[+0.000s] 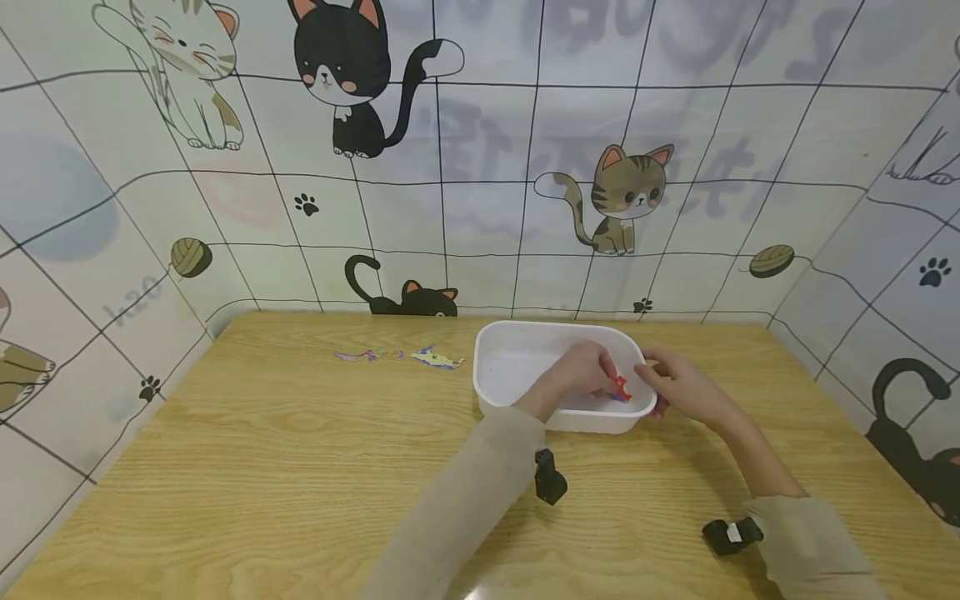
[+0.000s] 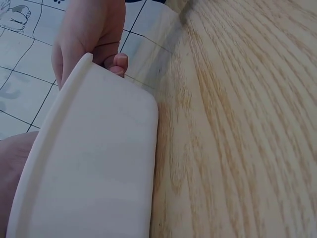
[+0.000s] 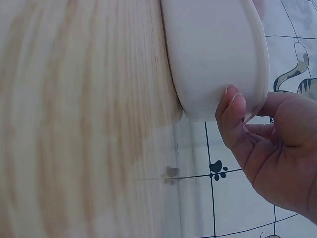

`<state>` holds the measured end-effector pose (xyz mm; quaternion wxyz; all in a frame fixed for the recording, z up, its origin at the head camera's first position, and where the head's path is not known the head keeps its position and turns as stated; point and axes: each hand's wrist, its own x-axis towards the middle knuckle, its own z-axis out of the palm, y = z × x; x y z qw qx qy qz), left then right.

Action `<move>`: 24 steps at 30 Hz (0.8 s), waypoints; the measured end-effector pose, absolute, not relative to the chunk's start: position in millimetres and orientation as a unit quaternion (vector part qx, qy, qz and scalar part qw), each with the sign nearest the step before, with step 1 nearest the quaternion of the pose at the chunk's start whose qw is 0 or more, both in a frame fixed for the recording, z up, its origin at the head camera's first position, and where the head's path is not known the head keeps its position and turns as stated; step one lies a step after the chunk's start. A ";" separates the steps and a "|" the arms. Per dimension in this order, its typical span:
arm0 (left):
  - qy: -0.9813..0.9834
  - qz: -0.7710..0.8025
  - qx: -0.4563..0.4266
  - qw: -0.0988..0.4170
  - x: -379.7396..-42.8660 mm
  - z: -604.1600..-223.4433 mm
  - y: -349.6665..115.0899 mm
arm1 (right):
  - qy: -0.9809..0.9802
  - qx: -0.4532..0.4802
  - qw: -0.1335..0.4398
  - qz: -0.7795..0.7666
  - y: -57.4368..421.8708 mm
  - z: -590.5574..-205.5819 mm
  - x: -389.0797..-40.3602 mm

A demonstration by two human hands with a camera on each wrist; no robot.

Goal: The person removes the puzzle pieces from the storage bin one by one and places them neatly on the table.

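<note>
A white plastic tub [image 1: 517, 350] stands on the table. My left hand [image 1: 581, 368] reaches into its right part, fingers curled down at a small red piece [image 1: 621, 388] with some blue at its lower edge, which it seems to pinch. The piece's kind is too small to tell. At the tub's right end my right hand [image 1: 686, 387] grips the rim; its thumb lies over the edge and its fingers press the outer wall, as the right wrist view shows with the hand [image 3: 277, 148] on the tub [image 3: 213, 54]. The tub's wall hides the left fingertips in the left wrist view.
Left of the tub on the wooden table [image 1: 300, 467] lie a flat yellowish piece with a blue edge [image 1: 437, 358] and a thin purple-pink piece [image 1: 358, 356], with a tiny bit between them. A cat-patterned sheet [image 1: 487, 208] rises behind the table.
</note>
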<state>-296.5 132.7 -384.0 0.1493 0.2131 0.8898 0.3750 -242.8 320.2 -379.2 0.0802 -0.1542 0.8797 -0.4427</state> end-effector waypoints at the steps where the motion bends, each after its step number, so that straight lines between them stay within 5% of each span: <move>1: 0.883 0.387 0.218 0.154 -296.4 -384.0 132.3 | 0.879 -0.156 0.080 -0.443 320.2 -379.2 -242.7; 24: 0.783 0.567 0.212 0.143 -300.7 -372.3 101.9 | 0.881 -0.150 0.078 -0.442 318.8 -377.1 -240.3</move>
